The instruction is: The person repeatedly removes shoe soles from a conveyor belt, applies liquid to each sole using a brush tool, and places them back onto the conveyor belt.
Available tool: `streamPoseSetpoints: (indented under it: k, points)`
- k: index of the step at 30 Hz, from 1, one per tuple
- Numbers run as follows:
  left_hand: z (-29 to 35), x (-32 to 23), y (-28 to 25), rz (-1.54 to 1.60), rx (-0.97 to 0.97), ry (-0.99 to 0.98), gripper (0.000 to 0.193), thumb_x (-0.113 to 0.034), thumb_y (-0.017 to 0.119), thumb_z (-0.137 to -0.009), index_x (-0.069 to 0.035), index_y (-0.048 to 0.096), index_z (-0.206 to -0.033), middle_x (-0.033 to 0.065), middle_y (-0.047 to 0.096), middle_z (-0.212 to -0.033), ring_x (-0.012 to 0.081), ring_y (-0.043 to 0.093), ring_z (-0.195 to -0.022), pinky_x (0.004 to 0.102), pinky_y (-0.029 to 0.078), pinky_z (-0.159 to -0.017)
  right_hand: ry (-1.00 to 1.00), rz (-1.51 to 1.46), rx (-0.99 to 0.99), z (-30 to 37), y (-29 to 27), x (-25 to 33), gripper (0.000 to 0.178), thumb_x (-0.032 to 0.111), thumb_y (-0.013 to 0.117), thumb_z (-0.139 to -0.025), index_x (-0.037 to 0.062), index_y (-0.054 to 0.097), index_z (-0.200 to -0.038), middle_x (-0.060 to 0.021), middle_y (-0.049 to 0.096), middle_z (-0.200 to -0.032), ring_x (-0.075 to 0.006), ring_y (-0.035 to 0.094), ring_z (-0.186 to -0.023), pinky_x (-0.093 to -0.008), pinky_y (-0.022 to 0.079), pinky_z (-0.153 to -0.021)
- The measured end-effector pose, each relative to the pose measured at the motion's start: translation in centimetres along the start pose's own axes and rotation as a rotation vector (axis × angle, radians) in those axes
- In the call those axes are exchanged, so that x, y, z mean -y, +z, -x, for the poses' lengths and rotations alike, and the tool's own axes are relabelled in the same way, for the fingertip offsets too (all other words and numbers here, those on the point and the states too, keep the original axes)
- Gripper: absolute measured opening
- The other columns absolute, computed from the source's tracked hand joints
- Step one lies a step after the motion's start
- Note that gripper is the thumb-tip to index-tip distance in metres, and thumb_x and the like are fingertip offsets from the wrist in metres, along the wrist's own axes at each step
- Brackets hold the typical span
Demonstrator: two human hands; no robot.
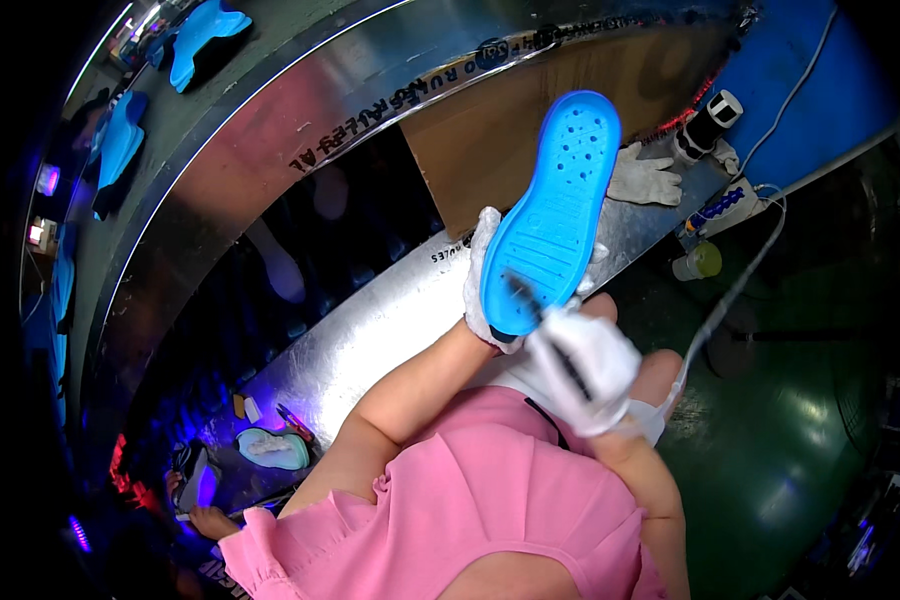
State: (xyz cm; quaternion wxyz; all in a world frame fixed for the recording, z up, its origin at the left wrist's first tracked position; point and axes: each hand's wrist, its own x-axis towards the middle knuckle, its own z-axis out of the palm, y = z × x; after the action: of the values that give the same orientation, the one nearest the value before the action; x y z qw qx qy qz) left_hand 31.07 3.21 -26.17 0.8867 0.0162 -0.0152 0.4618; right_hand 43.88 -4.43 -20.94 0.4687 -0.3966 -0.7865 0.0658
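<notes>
A bright blue shoe sole (550,220), with small holes at its far end and ridges nearer me, is held up at a tilt. My left hand (478,262), in a white knit glove, is closed round it from below; fingertips show at its right edge. My right hand (588,368), also white-gloved and smeared by motion, is closed on a slim brush (524,290) with a dark tip and dark handle. The tip is over the sole's near end; blur hides whether it touches.
A metal bench (370,320) runs below a conveyor (240,110) carrying blue soles (206,40). On the right are a spare white glove (645,178), a black-and-white container (710,125), a yellowish cup (698,262) and a pale hose (735,300). A pale insole (272,449) and another person's hand (213,522) are lower left.
</notes>
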Motion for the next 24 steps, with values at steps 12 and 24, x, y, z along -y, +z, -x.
streamPoseSetpoints:
  k: [12,24]
  points:
    - [-0.7,-5.5,1.5,-0.58,-0.063,-0.372,0.069,-0.054,0.05,-0.094,-0.002,0.047,-0.139,0.025,0.057,-0.131,0.0338,0.066,-0.103,0.0392,0.059,-0.081,0.029,-0.143,0.344,-0.3,-1.9,0.3,0.027,0.012,0.071,-0.073,0.0149,0.072,-0.101,-0.0042,0.071,-0.105,-0.0207,0.065,-0.07,-0.0298,0.053,-0.061]
    - [-1.7,-7.9,-0.5,-1.124,-0.19,-0.261,0.034,-0.025,0.075,-0.085,-0.004,0.071,-0.111,0.0109,0.07,-0.11,0.0196,0.067,-0.1,0.0319,0.055,-0.087,0.0,-0.028,0.432,-1.6,-3.7,0.4,0.025,-0.002,0.076,-0.071,0.0021,0.071,-0.094,-0.0156,0.072,-0.101,-0.0278,0.067,-0.071,-0.0315,0.054,-0.063]
